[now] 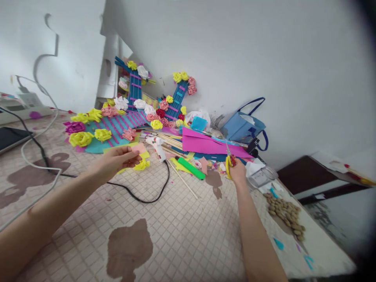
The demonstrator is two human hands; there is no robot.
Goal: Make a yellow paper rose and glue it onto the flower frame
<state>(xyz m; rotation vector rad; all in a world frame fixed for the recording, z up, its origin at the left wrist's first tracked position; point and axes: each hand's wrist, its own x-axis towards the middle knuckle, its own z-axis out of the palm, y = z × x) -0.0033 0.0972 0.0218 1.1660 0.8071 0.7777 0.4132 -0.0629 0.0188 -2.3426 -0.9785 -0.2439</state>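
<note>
My left hand [121, 159] is closed, thumb against fingers, on a small piece of peach-coloured paper [139, 147] that sticks up past the fingertips. Just behind and below it lie yellow paper scraps [142, 165]. A white glue gun [157, 147] rests to the right of this hand, its black cord curving over the tabletop. My right hand [237, 171] grips a pair of scissors [228, 164] with yellow handles, the blades pointing up and away. Left of the scissors lies a bright green roll [191, 168].
Blue guitar-like shapes [116, 127] trimmed with paper flowers stand and lie at the back left. Magenta sheets [210, 143], thin sticks [170, 139] and a blue bag [243, 125] line the wall. Peanuts [284, 215] lie on the right; a white cable [29, 160] crosses the left.
</note>
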